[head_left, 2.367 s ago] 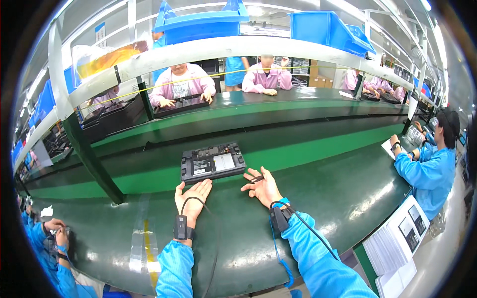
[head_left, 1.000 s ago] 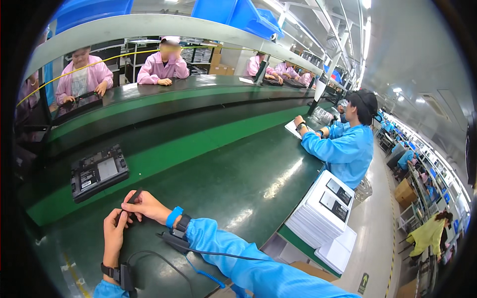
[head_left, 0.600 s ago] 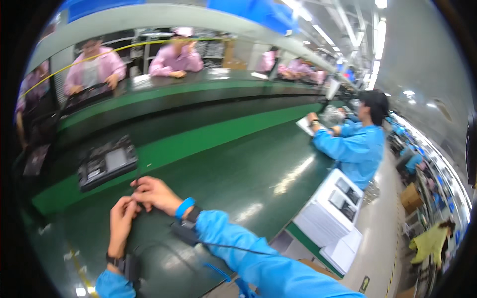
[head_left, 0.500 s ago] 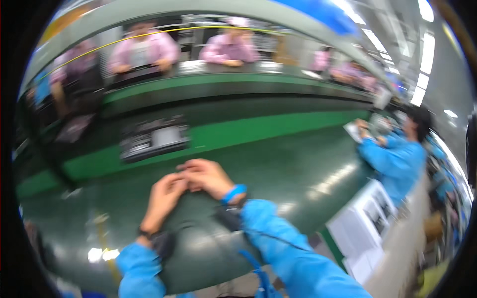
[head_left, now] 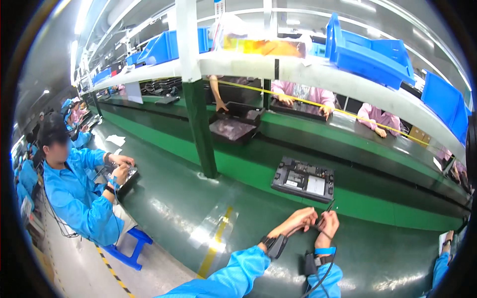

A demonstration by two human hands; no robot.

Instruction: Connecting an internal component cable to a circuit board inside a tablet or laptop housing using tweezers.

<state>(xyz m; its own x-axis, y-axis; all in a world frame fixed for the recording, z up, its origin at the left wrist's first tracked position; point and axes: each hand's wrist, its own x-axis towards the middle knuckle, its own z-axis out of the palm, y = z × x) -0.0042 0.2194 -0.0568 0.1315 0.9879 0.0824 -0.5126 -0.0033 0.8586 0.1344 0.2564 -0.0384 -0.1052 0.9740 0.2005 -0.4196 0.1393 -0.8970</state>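
Note:
My left hand (head_left: 301,219) is closed in a pinch, its fingertips close to my right hand (head_left: 329,227). A thin black cable (head_left: 314,226) runs between the two hands and bends into the right fingers. Above the right fingers sticks a slim dark tip (head_left: 331,204); I cannot make out whether it belongs to the cable. Just beyond my hands lies an open black device chassis (head_left: 302,180), with circuit parts and a pale rectangular block inside. Both wrists carry straps with small black boxes; a cord hangs in a loop beside the right one.
A green post (head_left: 199,129) rises from the green bench (head_left: 169,198) to a shelf with blue bins (head_left: 367,52). To the left a co-worker in blue (head_left: 82,193) handles a part beside a blue stool (head_left: 130,251). Across the bench, people in pink work; a black tray (head_left: 233,126) stands there.
My view has swung left, bringing the post and the left co-worker into sight. My hands, earlier fingertip to fingertip, are now slightly apart with the cable visible between them.

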